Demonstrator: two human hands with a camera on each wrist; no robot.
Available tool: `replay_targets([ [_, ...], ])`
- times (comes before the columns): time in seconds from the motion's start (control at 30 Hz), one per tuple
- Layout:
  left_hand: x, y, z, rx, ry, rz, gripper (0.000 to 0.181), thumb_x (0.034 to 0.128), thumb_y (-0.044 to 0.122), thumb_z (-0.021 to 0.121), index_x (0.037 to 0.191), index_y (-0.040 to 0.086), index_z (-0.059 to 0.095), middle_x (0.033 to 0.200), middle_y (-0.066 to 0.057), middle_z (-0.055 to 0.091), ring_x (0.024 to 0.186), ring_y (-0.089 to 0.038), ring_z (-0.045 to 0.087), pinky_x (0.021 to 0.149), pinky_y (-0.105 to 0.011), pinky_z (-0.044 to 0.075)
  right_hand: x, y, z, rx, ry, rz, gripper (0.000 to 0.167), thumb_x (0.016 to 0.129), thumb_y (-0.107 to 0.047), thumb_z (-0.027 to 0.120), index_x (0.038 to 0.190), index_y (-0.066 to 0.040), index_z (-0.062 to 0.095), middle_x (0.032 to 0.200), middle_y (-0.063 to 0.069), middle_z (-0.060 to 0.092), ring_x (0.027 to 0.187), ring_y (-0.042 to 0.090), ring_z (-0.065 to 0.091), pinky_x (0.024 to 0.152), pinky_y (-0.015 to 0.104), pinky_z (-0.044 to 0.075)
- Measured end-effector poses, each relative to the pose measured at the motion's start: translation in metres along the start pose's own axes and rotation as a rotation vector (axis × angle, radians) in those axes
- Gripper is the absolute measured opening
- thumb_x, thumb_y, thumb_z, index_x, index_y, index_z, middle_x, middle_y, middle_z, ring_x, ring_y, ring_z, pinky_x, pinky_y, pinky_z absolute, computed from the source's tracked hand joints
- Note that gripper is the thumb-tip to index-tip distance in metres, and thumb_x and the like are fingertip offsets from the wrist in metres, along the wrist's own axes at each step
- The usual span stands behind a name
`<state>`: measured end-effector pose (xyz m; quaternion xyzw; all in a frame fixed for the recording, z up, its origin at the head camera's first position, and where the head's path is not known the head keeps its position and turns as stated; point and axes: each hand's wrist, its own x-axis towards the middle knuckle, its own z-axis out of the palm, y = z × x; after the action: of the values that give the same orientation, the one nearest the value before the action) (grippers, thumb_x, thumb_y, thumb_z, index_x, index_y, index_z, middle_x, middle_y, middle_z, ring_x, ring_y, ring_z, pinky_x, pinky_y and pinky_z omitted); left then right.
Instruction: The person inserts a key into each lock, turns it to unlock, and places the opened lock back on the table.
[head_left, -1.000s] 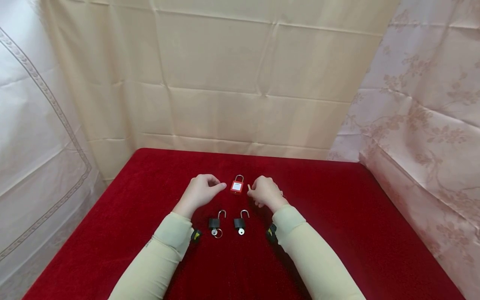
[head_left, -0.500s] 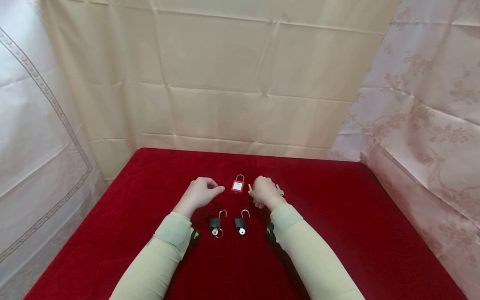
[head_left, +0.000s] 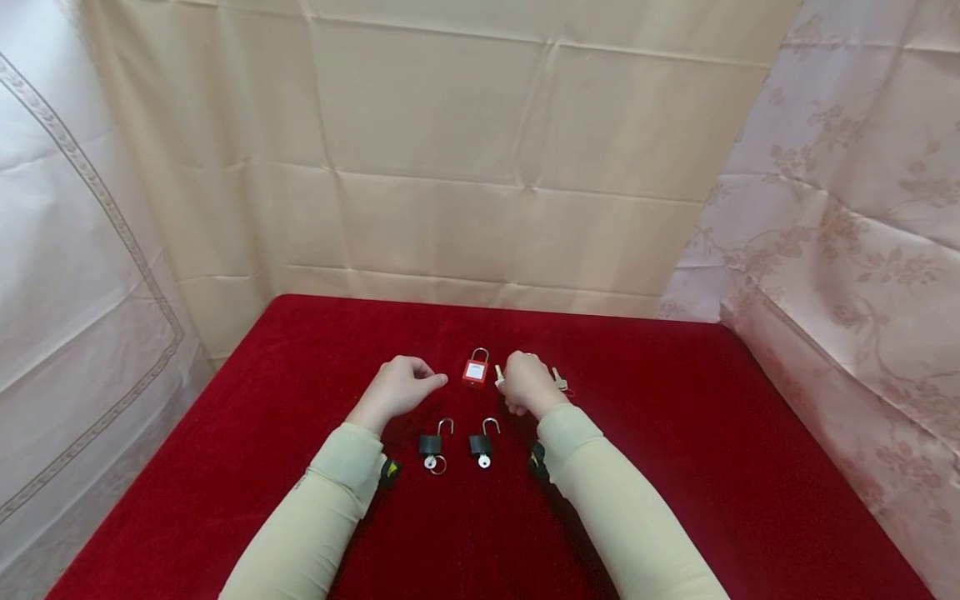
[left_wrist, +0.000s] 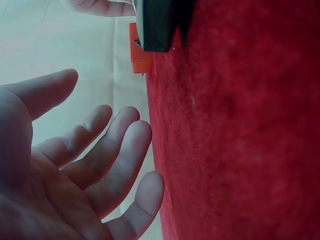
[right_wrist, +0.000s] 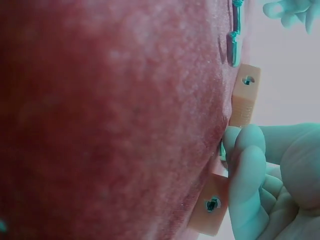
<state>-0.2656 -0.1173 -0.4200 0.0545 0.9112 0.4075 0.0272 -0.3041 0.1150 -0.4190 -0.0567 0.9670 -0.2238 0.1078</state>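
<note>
A red padlock [head_left: 475, 372] with a white label and a closed shackle lies between my two hands. My left hand [head_left: 399, 386], to its left, hovers above the cloth with loosely curved fingers, and the left wrist view shows nothing in them. My right hand [head_left: 528, 384] is low at the cloth to the padlock's right. Its thumb and forefinger pinch a small brass-coloured key [head_left: 499, 378], mostly covered by the fingertips. In the right wrist view, a second orange-red padlock [right_wrist: 210, 205] appears beside those fingers; the hand hides it in the head view.
Nearer me lie two black padlocks, the left one [head_left: 430, 447] and the right one [head_left: 479, 446], shackles open and keys inserted. A ring [head_left: 438, 465] hangs at the left key. Another brass-coloured key [head_left: 559, 381] lies right of my right hand. Red cloth [head_left: 660, 450] covers the table.
My right hand has shifted slightly, uncovering more of the key at its right. My left hand has drawn back a little from the red padlock. The padlocks stay in place.
</note>
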Motion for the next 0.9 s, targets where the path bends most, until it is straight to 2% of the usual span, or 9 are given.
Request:
replay_targets([
  [0.13,0.0008,0.0002,0.0,0.002,0.001,-0.002,0.022,0.0944,0.032,0.072,0.097,0.011,0.075,0.088,-0.001,0.07,0.082,-0.02,0.062,0.075,-0.039,0.053,-0.0005,0.0011,0.0022,0.075,0.017,-0.011,0.014,0.097,-0.006,0.067,0.084,-0.005,0.064,0.056,0.009,0.064,0.047,0.018,0.065,0.046,0.03,0.054],
  [0.23,0.0008,-0.0003,0.0007,-0.001,-0.004,-0.005,0.022,0.0946,0.033,0.072,0.098,0.011,0.075,0.088,-0.001,0.07,0.082,-0.02,0.061,0.075,-0.039,0.053,-0.002,0.0021,0.0038,0.119,0.029,-0.025,0.01,0.097,-0.005,0.067,0.089,-0.005,0.061,0.059,0.01,0.063,0.048,0.018,0.064,0.045,0.03,0.054],
  [0.4,0.0003,-0.0019,0.0011,-0.005,-0.01,-0.013,0.022,0.0951,0.033,0.072,0.099,0.012,0.075,0.09,-0.002,0.07,0.083,-0.02,0.061,0.076,-0.039,0.053,-0.0044,0.0039,0.0054,0.134,0.022,-0.041,0.015,0.097,-0.006,0.067,0.083,-0.006,0.061,0.059,0.009,0.064,0.05,0.017,0.065,0.047,0.029,0.055],
  [0.6,-0.0007,0.0002,0.0001,-0.001,-0.006,-0.009,0.023,0.0947,0.033,0.072,0.1,0.011,0.075,0.091,-0.002,0.07,0.084,-0.021,0.062,0.077,-0.04,0.054,-0.0041,0.0042,0.0037,0.124,-0.002,-0.014,0.023,0.097,-0.007,0.069,0.075,-0.006,0.064,0.058,0.008,0.065,0.049,0.016,0.066,0.048,0.028,0.056],
  [0.9,-0.0009,0.0011,-0.0004,0.004,-0.012,-0.015,0.023,0.0952,0.033,0.071,0.101,0.011,0.075,0.092,-0.002,0.07,0.085,-0.02,0.062,0.078,-0.04,0.054,-0.0062,0.0072,0.0021,0.15,-0.022,-0.041,0.022,0.097,-0.007,0.069,0.075,-0.005,0.065,0.061,0.009,0.065,0.05,0.017,0.067,0.048,0.029,0.056],
])
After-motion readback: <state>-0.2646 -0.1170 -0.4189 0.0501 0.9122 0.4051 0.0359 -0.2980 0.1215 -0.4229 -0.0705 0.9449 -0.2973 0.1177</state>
